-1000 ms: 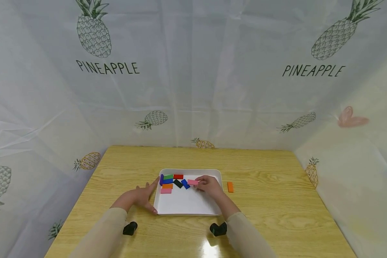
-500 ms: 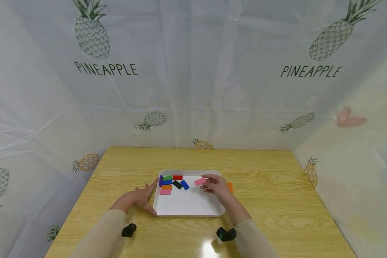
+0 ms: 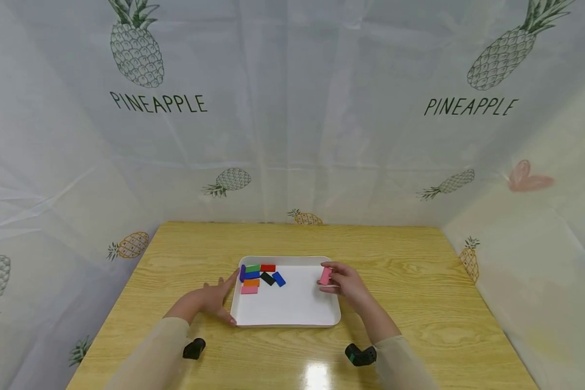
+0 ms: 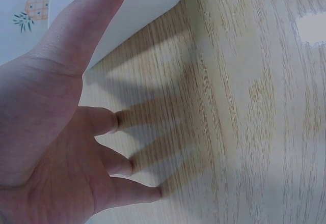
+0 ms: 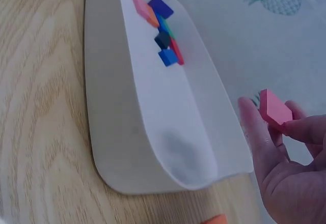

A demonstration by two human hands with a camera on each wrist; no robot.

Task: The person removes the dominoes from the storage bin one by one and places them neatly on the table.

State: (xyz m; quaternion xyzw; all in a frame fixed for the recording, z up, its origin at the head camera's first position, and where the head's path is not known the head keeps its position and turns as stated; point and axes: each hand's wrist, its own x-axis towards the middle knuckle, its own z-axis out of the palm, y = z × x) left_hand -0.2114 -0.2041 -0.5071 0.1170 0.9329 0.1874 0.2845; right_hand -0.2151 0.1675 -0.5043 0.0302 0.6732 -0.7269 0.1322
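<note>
My right hand (image 3: 350, 284) pinches a pink block (image 3: 325, 275) above the right end of a white tray (image 3: 292, 312). In the right wrist view that pink block (image 5: 275, 108) sits between thumb and fingertips, clear of the tray wall. My left hand (image 3: 209, 299) rests at the tray's left side, its thumb and forefinger spread along the rim. Its other fingers reach to the tabletop in the left wrist view. Inside the tray's left part lie a purple block (image 3: 242, 273), a green one (image 3: 253, 268), a red one (image 3: 268, 268), a black one (image 3: 267, 278) and several more.
An orange block (image 5: 216, 220) lies on the table outside the tray's right end; in the head view my right hand hides it. The tray stands on a wooden table (image 3: 419, 303). A pineapple-print curtain (image 3: 292, 108) hangs behind it.
My right hand has carried the pink block rightward, from beside the blue block to the tray's right end, and the block has turned from lengthwise to nearly upright. My left hand has stayed put.
</note>
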